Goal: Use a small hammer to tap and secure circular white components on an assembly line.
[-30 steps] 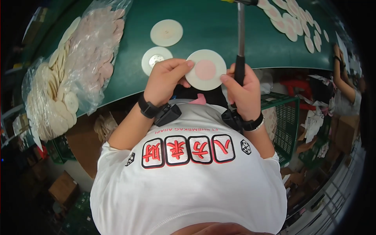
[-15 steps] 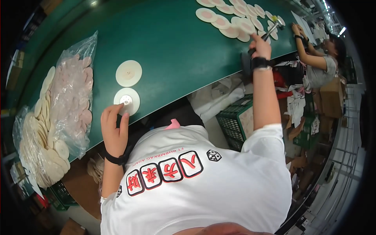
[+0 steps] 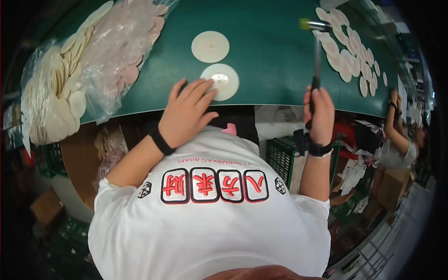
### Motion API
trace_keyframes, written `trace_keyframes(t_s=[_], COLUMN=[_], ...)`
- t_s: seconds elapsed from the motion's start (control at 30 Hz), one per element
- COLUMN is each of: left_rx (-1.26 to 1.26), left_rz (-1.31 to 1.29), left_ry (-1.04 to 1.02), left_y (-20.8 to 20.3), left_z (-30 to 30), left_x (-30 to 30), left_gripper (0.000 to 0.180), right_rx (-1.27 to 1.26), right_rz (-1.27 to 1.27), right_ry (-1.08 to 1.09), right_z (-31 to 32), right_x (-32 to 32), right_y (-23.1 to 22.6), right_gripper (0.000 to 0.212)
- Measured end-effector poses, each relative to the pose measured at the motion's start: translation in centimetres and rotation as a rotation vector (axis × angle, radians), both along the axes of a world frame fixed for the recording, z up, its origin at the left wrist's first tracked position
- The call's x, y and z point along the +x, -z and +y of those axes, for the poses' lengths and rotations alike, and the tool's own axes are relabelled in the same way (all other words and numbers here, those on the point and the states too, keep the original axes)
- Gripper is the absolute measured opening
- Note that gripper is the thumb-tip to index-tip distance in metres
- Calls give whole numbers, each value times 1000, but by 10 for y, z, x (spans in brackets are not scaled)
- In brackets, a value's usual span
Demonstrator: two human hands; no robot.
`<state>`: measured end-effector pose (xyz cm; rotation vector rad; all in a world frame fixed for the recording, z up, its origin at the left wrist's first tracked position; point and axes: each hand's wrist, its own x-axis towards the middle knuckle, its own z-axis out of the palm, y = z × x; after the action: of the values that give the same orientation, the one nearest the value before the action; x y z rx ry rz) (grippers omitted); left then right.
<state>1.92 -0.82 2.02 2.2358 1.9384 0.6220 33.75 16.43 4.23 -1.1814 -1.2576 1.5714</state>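
My left hand (image 3: 185, 108) is open, its fingers spread, with the fingertips at the lower left of a round cream disc (image 3: 229, 90). A smaller shiny round plate (image 3: 221, 80) lies at the middle of that disc. Just beyond it lies a second cream disc (image 3: 210, 46) with small marks at its centre. My right hand (image 3: 320, 114) is closed round the dark handle of a small hammer (image 3: 318, 56). The hammer stands head up, well to the right of the discs, its head part yellow and part metal.
On the green table (image 3: 266, 70), a clear plastic bag of pinkish discs (image 3: 109, 51) and a heap of cream discs (image 3: 60, 100) lie left. Several loose discs (image 3: 347, 46) spread at the far right. A co-worker (image 3: 400, 144) stands beyond; a green crate (image 3: 280, 161) sits below the table edge.
The view has swung left. My right hand has brought the hammer back from over the loose discs, closer to my body. My left fingers have spread out flatter beside the nearer disc.
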Motion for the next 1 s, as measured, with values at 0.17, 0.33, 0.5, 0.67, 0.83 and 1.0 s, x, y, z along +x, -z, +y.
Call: trace_keyframes(t_s=[0.17, 0.33, 0.5, 0.67, 0.83, 1.0], left_rx=[25, -22, 18, 22, 25, 31], left_rz=[32, 34, 68, 79, 83, 70], left_ry=[51, 22, 35, 29, 30, 18], left_y=[4, 1, 2, 4, 4, 7], left_z=[20, 20, 20, 19, 19, 18], left_x=[14, 12, 13, 12, 13, 14], left_gripper=[52, 50, 53, 53, 53, 53], right_rx=[479, 795, 687, 730, 749, 703], right_rz=[-511, -739, -1007, -890, -860, -975], right_ry=[-284, -285, -400, -318, -297, -411], right_z=[-55, -92, -103, -108, -105, -99], right_x=[-20, -21, -19, -19, -22, -30], right_y=[6, 1, 13, 14, 21, 6], right_gripper=[30, 41, 42, 47, 47, 47])
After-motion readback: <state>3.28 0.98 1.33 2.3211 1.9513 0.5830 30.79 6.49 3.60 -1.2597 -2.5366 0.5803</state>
